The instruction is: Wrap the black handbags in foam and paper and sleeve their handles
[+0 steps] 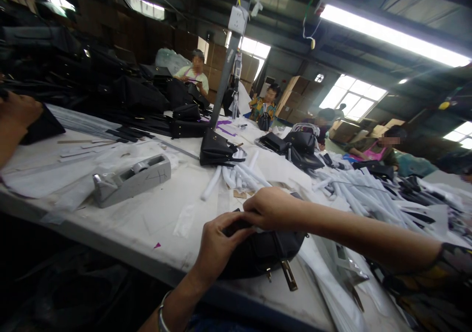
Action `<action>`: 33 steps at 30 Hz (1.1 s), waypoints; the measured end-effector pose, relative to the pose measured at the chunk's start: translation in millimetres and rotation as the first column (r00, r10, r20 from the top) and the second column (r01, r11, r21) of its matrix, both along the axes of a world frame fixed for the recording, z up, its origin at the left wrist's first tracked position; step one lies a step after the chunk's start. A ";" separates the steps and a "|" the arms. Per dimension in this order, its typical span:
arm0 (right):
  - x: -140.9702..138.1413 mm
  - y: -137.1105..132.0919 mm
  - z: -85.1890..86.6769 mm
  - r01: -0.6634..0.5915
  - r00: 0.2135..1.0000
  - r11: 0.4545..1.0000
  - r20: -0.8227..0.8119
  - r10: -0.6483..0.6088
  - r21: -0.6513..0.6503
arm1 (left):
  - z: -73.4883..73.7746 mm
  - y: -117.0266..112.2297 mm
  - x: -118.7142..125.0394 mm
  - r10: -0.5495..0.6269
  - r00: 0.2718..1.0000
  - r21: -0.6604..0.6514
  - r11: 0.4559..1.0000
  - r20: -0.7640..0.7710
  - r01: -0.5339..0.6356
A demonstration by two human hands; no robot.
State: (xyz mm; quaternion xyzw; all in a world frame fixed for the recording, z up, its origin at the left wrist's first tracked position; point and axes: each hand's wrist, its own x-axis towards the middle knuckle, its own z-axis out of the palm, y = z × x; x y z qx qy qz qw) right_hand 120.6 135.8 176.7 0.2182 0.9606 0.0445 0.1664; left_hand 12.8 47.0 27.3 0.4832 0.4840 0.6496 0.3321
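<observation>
in the head view, the person's left hand (217,238) and right hand (275,209) met over the top of a black bag (254,256). the bag lay at the near edge of the white table (143,228). the left thumb and fingers were pinched on the bag's upper part; the right fingers curled down beside them, but their tips were hidden, so i could not tell whether they were clamped on anything.

a long gold fitting (289,275) and a smaller gold clasp (269,274) stuck out on the bag's near side. hanging that close to the edge, they seemed liable to knock or scratch if the bag was turned carelessly. the bag itself could have slid off the table if the pinch slackened, since its near side sat right by the edge.

to the left stood a grey tape dispenser (136,177), well apart from the hands; beyond the bag lay white foam tubes (239,174) by another dark bag (217,147). a sideways swing of the right forearm might have dragged the loose white strips (332,283) beneath it. a co-worker's hand (20,110) was at far left.
</observation>
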 end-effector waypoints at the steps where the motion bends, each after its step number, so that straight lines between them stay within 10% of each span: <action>1: 2.0 -0.5 0.6 -0.021 0.999 0.999 -0.027 0.023 0.045 | -0.3 -0.1 -1.9 0.008 1.000 -0.015 1.000 0.004 -0.008; 14: 5.4 -7.7 -9.3 -0.160 0.982 0.983 -0.089 0.168 0.088 | 2.7 -29.4 -10.5 0.350 0.855 0.198 0.935 -0.382 -0.294; 19: 5.9 -8.4 -10.3 -0.135 0.981 0.987 -0.132 0.145 0.086 | -1.0 -31.0 -4.3 0.310 0.947 -0.055 0.947 -0.088 -0.315; 25: 6.1 -5.6 -10.8 -0.167 0.974 0.982 -0.139 0.178 0.090 | 1.5 -18.9 -3.4 0.134 0.905 -0.182 0.981 0.404 -0.064; 33: 14.3 5.2 -7.5 -0.162 0.969 0.980 -0.166 0.181 0.118 | -18.7 -46.0 -36.3 0.186 0.902 -0.331 0.942 0.389 -0.052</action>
